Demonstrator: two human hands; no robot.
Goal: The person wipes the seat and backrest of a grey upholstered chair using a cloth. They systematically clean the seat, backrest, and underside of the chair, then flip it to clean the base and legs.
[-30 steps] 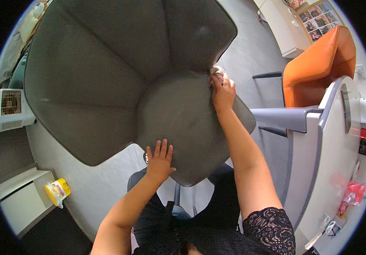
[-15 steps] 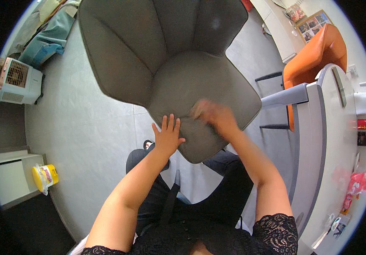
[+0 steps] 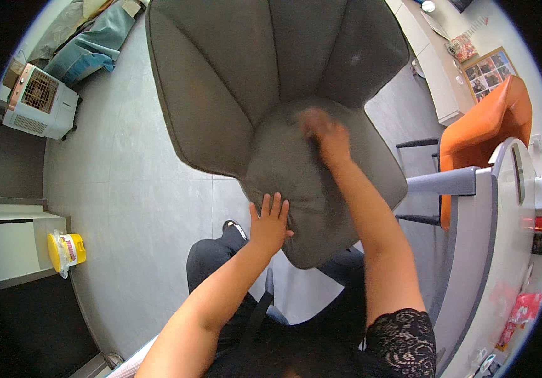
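A large grey upholstered chair [image 3: 271, 69] with a petal-shaped back fills the upper middle of the head view. Its seat [image 3: 340, 201] tilts toward me. My left hand [image 3: 269, 222] lies flat on the seat's near left edge, fingers apart, holding nothing. My right hand [image 3: 324, 132] rests on the seat close to where it meets the back. It is motion-blurred with the fingers curled down, and whether it holds anything is unclear. My dark-trousered legs are below the seat.
An orange chair [image 3: 485, 132] and a white desk [image 3: 504, 208] stand at the right, with a red packet [image 3: 519, 312] on the desk. On the grey tiled floor at the left are a white boxy appliance [image 3: 34, 101], a teal bundle [image 3: 91, 44] and a yellow tub [image 3: 66, 251].
My right hand has moved from the seat's right edge across the seat toward the chair back. My left hand has stayed on the near edge. My view has shifted over the chair.
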